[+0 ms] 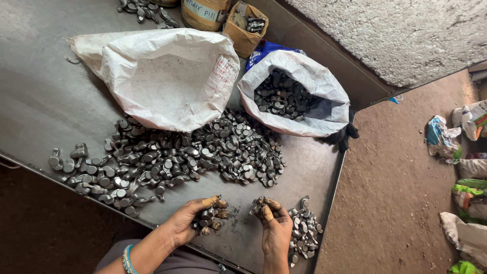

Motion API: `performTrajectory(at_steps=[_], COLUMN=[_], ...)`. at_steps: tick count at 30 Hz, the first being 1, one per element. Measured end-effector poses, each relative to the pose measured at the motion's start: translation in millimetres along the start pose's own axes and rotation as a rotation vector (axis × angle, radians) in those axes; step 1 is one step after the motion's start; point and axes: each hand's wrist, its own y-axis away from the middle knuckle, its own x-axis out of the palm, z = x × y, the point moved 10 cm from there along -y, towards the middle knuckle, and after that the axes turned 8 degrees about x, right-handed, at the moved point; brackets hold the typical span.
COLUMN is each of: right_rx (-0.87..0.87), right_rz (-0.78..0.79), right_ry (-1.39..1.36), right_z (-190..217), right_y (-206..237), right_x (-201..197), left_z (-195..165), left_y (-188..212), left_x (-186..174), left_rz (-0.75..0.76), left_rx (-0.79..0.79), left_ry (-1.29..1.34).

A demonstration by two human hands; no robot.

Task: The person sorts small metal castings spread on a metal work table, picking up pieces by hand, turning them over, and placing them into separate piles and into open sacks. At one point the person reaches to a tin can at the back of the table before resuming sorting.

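Two white sacks (167, 76), one cardboard box (245, 31), two hands (190, 220), perhaps hundreds of metal parts (193, 152).

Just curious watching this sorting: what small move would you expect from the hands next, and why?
Probably the right hand drops its piece onto the small pile beside it. The left hand cups several metal parts, and the big heap lies just ahead.

Small grey metal parts (207, 219), handful cupped in left palm, few pinched in right fingertips

A cardboard box (245, 26) and yellow tub (204, 13) stand beyond the sacks.
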Motion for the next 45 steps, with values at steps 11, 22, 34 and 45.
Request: performTrajectory(at_steps=[11,22,34,45], right_rx=[-0.031,-0.656,-0.799,0.127], right_rz=[0.037,-0.724,0.103,0.237], right_ry=[0.009,1.479,1.388,0.088], right_z=[13.1,167.2,67.3,-9.1], right_y=[8.8,60.3,31.3,1.7], right_x=[6.3,23.4,192.9,57.7], left_z=[-2.8,0.5,-6.6,-5.0], left_y=[0.6,-2.0,7.8,6.2], left_x=[-9.1,-23.3,-3.9,-4.3], left_rz=[-0.060,-0.090,-0.052,-0.057], left_rx=[0.019,0.010,0.027,0.013], left_ry=[0.059,-0.002,0.023,0.028])
